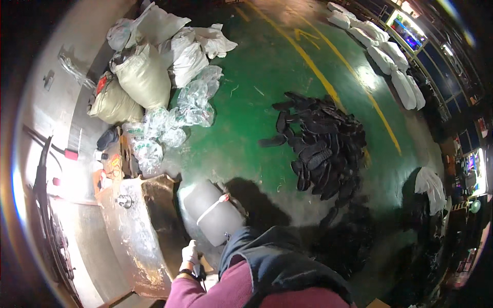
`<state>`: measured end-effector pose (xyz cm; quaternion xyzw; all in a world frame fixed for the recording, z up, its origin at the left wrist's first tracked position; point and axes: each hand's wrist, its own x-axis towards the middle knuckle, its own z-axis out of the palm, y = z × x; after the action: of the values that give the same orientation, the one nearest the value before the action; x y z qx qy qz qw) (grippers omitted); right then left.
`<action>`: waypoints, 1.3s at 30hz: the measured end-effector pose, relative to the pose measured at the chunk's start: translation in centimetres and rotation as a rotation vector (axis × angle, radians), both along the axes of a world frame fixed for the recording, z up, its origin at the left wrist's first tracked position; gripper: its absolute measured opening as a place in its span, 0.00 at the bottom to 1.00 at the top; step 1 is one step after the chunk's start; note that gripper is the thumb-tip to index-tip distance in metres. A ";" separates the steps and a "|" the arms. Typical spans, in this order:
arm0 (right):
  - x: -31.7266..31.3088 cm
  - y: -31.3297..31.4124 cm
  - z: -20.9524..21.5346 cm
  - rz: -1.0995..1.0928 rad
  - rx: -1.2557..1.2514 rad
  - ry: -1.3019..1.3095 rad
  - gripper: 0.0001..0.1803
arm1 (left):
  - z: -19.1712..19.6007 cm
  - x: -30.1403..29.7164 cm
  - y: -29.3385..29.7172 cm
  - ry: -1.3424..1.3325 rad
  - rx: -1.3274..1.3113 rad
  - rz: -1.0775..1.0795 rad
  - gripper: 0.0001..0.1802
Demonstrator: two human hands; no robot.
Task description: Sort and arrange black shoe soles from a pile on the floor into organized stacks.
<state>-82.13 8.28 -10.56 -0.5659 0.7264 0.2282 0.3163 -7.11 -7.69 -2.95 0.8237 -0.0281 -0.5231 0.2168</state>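
Note:
In a whitish glove, my left hand [190,252] is at the lower middle, beside the edge of a worn, rust-stained metal bench [134,233]. A dark band circles the wrist, below which a pink sleeve shows. Close to the glove's right side is a small tan flat piece [206,264]; whether the hand touches it is unclear. The fingers are too small and partly hidden to read. Just beyond the hand stands a grey rounded object [213,209] with a white strap across it. My right hand is out of view.
A heap of black shoe soles [321,149] lies on the green floor [241,138] to the right. Stuffed sacks [146,77] and clear plastic bags [192,105] crowd the far left. White bundles [382,59] line the far right. A white bag [430,187] is at the right.

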 end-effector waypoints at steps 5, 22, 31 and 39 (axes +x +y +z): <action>4.5 -18.0 8.6 -0.277 0.294 0.042 0.27 | 0.6 -1.4 -7.0 -0.065 -0.177 -0.045 0.48; 6.5 -69.0 6.2 0.273 0.305 -0.076 0.31 | 5.8 -10.2 -17.3 0.321 -0.447 0.597 0.15; 36.9 -87.7 6.9 0.578 0.438 -0.010 0.30 | 5.4 -5.1 -19.0 0.149 -0.370 1.088 0.18; 52.4 -97.4 8.0 1.258 0.283 -0.182 0.14 | 2.3 20.5 -40.8 0.276 -0.394 0.739 0.16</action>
<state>-29.69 -89.15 -2.53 -0.8532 0.1896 0.4143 0.2540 13.35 -48.48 -0.64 0.6439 0.1986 -0.5000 0.5440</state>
